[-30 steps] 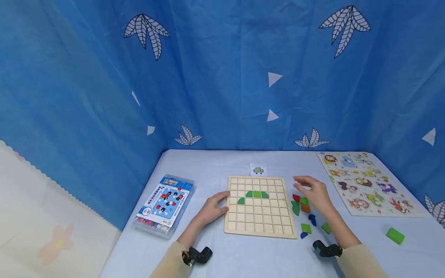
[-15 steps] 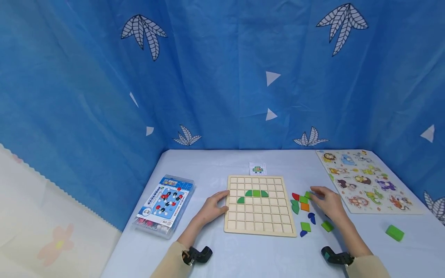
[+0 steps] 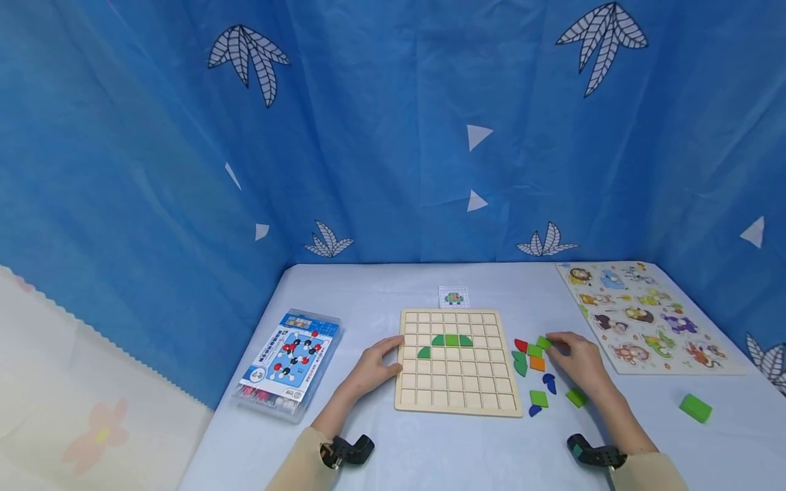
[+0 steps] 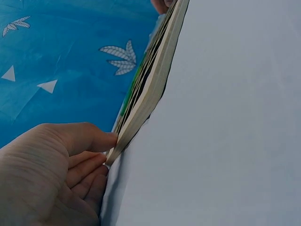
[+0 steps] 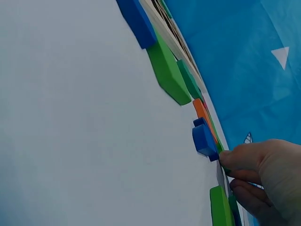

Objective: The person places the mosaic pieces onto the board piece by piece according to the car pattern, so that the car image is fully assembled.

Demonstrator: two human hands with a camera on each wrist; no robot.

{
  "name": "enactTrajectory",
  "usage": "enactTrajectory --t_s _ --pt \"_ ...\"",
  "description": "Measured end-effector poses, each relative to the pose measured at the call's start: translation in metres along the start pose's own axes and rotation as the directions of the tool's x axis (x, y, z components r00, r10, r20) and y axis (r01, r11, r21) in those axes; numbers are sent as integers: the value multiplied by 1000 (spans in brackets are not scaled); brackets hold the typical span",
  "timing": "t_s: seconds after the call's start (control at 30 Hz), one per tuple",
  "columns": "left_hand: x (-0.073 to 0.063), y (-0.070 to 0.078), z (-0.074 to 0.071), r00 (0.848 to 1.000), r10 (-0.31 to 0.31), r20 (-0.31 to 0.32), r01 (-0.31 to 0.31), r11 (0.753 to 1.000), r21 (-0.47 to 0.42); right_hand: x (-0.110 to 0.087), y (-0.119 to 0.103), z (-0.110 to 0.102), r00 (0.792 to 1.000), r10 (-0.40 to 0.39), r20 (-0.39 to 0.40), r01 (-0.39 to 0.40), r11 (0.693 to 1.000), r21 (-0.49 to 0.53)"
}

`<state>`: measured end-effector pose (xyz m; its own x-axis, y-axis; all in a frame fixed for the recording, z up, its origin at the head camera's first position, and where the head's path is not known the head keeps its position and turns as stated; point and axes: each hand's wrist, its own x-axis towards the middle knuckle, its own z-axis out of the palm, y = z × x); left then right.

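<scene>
A square wooden grid board (image 3: 457,402) lies flat on the table, with several green pieces (image 3: 451,340) set in its cells. My left hand (image 3: 370,370) rests at its left edge; in the left wrist view the thumb (image 4: 101,140) touches the rim, fingers fairly straight beside it. To the right of the board my right hand (image 3: 580,358) pinches a green square block (image 3: 543,342) between thumb and fingers, at the table surface. The fingers partly cover it in the right wrist view. Close by are an orange square block (image 3: 537,363), a red piece (image 3: 520,345) and blue pieces (image 3: 549,383).
Behind the board lies a small pattern card (image 3: 454,297). A boxed molecular model set (image 3: 288,365) is at the left, an animal puzzle board (image 3: 651,320) at the back right. Another green block (image 3: 696,408) sits far right. A blue curtain (image 3: 381,136) hangs behind the table.
My right hand has come down and rightward from above the loose pieces to the green square block, where it has stayed for the last half second. The left hand stays at the board's edge.
</scene>
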<state>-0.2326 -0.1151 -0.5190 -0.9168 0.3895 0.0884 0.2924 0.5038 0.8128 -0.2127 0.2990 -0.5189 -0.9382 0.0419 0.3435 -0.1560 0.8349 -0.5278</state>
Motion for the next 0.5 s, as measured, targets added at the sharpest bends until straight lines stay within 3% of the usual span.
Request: enactTrajectory --t_s 0.2,0.37,0.5 --pt "0 1 -2 1000 -5 -4 5 1000 0 7 -13 -5 1000 -21 -13 22 1000 20" --pt "0 0 -1 1000 -5 -4 5 1000 -4 16 -42 -9 999 -37 -3 37 997 68" --pt "0 -1 0 1000 -6 1 6 1000 -9 21 -69 -3 994 -105 8 103 988 115"
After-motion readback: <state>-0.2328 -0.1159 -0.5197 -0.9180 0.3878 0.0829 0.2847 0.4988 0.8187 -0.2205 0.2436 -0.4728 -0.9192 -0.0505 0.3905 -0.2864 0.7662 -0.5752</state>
